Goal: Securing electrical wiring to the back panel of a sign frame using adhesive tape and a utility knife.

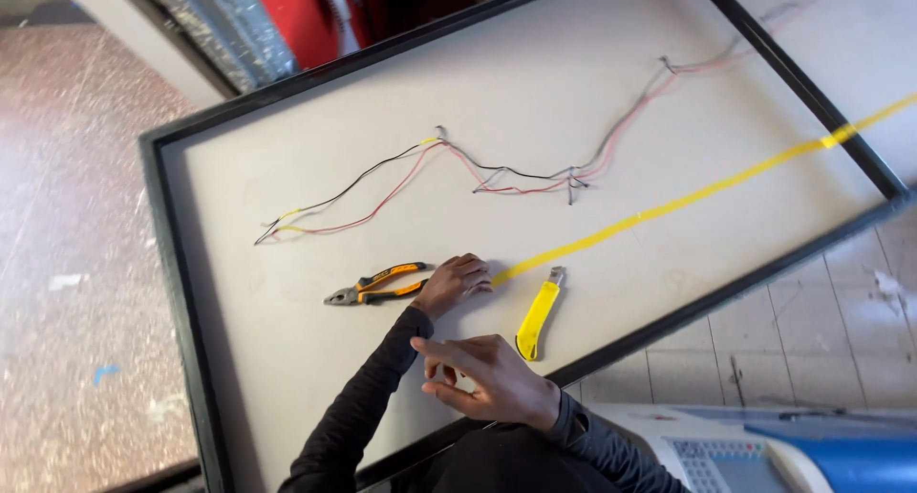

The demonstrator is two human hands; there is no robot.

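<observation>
The left hand [457, 283] presses flat, fingers spread, on the near end of the yellow tape [669, 204] beside the pliers [377, 285]—best kept firm there—while the right hand [487, 378] hovers open and empty near the yellow knife [538, 319] on the tabletop [287, 359].

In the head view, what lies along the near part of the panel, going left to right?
Orange-handled pliers → left hand resting at their handles → yellow tape strip's near end → yellow utility knife.

Left hand [454, 283] seemingly touches pliers [377, 285]; right hand [487, 378] hovers open.
</observation>
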